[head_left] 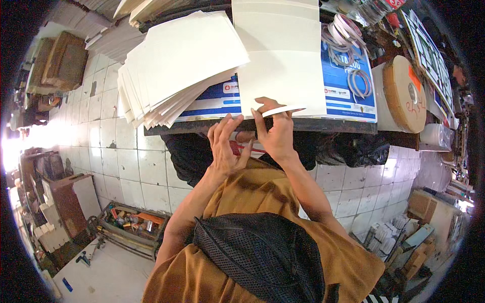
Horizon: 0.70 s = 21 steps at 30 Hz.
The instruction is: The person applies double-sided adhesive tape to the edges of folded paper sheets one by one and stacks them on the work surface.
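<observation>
My right hand [277,132] pinches a narrow roll of white tape [284,109], seen nearly edge-on, above the near edge of some white sheets. Beside it, my left hand [225,143] has its fingers apart and holds nothing, just off the table's front edge. Below the hands' side of the table lie overlapping white paper sheets [283,70], staggered one behind another. To their left fans out a thick stack of white paper sheets [187,50]. A blue printed sheet [348,103] shows underneath both.
Several narrow tape rolls [345,30] and loose rings [359,84] lie at the right of the sheets. Farther right stands a large brown cardboard disc [404,94]. Cardboard boxes [64,60] sit at far left; a tool tray [132,224] stands lower left on the tiled floor side.
</observation>
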Each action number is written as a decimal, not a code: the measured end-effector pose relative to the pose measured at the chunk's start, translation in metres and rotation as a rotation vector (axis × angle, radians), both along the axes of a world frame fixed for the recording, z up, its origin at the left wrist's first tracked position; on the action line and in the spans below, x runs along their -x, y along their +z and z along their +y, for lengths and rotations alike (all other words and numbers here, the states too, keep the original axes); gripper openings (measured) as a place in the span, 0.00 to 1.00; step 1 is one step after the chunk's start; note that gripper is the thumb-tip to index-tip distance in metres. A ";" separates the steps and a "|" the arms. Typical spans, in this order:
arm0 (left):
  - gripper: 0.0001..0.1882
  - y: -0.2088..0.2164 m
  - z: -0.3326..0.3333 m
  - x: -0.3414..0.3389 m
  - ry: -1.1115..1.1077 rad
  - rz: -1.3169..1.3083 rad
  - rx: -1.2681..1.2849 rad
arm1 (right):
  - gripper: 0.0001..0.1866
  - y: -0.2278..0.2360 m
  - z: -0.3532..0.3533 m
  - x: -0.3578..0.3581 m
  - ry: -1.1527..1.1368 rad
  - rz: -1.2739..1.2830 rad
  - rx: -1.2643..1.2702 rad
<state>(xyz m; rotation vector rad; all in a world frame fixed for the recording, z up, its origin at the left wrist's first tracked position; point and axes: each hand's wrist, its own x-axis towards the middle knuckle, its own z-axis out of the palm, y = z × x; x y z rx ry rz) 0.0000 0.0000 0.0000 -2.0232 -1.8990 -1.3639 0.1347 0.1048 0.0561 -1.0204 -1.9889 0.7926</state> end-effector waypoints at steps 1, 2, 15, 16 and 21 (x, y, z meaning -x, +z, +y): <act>0.43 0.000 0.000 0.000 0.004 0.008 0.007 | 0.14 0.000 0.000 0.001 -0.003 -0.008 -0.012; 0.43 0.001 0.001 0.000 0.007 0.017 0.013 | 0.14 0.000 0.000 0.001 -0.006 -0.015 -0.025; 0.40 0.011 0.006 -0.012 0.060 0.134 0.161 | 0.07 0.029 0.039 -0.097 -0.397 0.426 0.140; 0.41 0.010 0.005 -0.012 0.073 0.143 0.151 | 0.08 0.026 0.047 -0.116 -0.389 0.319 0.059; 0.38 0.018 0.008 -0.012 0.090 0.282 0.177 | 0.08 0.000 0.057 -0.139 -0.429 -0.063 -0.229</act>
